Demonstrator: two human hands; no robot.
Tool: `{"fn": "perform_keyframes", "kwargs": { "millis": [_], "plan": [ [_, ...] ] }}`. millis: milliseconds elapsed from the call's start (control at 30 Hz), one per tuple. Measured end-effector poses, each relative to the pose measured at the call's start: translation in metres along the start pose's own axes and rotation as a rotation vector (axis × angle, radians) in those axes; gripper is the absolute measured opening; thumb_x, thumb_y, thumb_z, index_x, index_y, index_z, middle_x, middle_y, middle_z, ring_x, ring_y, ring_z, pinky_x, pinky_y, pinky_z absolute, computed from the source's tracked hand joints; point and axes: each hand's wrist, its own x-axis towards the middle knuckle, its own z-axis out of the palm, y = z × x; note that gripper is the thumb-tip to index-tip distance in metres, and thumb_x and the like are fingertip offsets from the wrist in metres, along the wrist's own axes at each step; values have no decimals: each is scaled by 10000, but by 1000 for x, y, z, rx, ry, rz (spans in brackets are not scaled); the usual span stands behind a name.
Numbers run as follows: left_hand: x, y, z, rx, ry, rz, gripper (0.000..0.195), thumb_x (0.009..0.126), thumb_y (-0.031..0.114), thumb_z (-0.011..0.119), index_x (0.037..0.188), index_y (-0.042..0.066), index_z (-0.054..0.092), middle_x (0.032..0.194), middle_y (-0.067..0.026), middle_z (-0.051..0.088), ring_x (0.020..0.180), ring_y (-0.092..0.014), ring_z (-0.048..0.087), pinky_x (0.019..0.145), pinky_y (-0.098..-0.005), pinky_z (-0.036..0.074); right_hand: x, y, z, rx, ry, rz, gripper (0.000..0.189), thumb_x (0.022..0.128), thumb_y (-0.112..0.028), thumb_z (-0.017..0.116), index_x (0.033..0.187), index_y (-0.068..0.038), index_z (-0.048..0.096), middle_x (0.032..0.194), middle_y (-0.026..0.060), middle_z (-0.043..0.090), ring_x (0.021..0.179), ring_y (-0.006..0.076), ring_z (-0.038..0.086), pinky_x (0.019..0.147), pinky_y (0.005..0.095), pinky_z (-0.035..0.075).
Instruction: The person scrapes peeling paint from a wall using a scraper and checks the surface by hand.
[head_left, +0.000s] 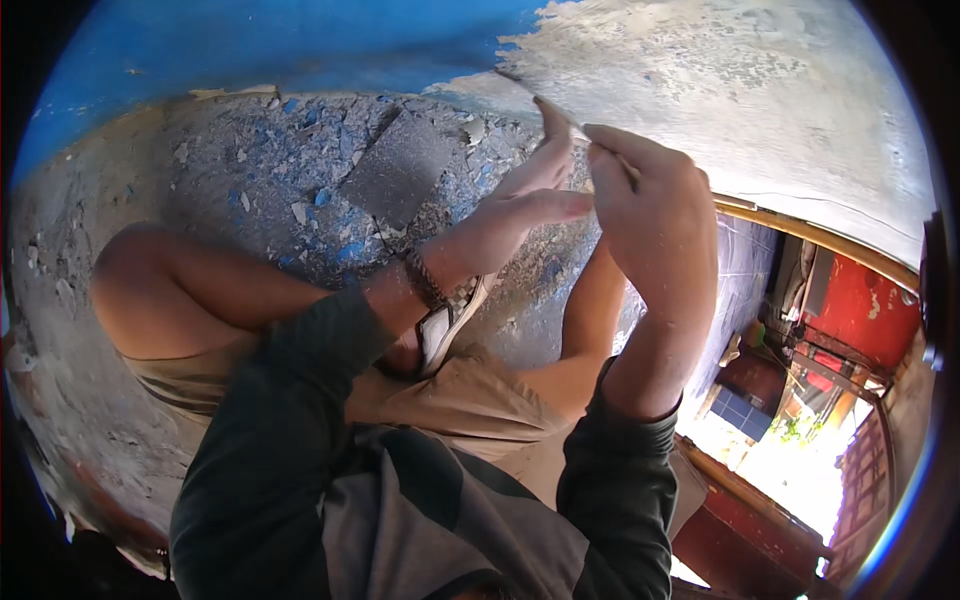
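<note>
My right hand (652, 202) is raised close to the wall, its fingers bent together around a thin flat tool (576, 126). The tool shows almost edge-on and is mostly hidden, so its kind is unclear. Beside it, my left hand (529, 199) has its thumb apart from the fingers. Those fingertips reach up near the tool; whether they touch it I cannot tell. The wall carries blue paint (300, 45) on the left and a bare whitish patch (712, 97) with a ragged paint edge. Below lies a grey square sheet (401, 169), perhaps sandpaper.
Blue and white paint chips (322, 196) litter the rough concrete floor (90, 300) along the wall. My bent legs (217, 289) and a checkered shoe (454, 322) are below my hands. To the right are a wooden frame strip (817, 232), a red panel (870, 315) and a bright opening (780, 480).
</note>
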Motion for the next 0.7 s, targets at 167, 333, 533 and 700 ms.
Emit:
{"fn": "perform_keyframes", "kwargs": {
  "millis": [167, 333, 533, 700],
  "plan": [
    [4, 5, 12, -32, -101, 127, 1017, 837, 300, 642, 1469, -58, -70, 1537, -153, 95, 1421, -162, 31, 1150, -334, 41, -25, 7, -2, 254, 179, 7, 277, 859, -181, 574, 1051, -12, 679, 756, 201, 655, 629, 226, 637, 646, 311, 489],
    [2, -1, -2, -19, 6, 91, 1006, 826, 308, 662, 1475, -59, -12, 1502, -125, 176, 1414, -166, 73, 1146, -328, 48, -12, 4, -3, 15, 55, -24, 253, 871, -154, 598, 1055, -1, 677, 828, 179, 692, 714, 177, 660, 693, 289, 498],
    [2, 2, -4, -98, -19, -20, 1094, 787, 269, 712, 1472, -48, -79, 1542, -145, 74, 1426, -184, 22, 1154, -351, 16, 6, 9, 10, -18, 10, -83, 247, 870, -110, 612, 1074, 17, 669, 830, 160, 706, 761, 82, 643, 695, 254, 497],
    [2, 1, 10, -39, -85, 132, 1138, 764, 256, 718, 1465, -30, -132, 1554, -148, 24, 1436, -177, -41, 1156, -351, -19, -26, 5, -4, 347, 177, 24, 265, 865, -161, 605, 1065, -1, 670, 764, 182, 664, 650, 111, 614, 634, 264, 484]
  ]
}}
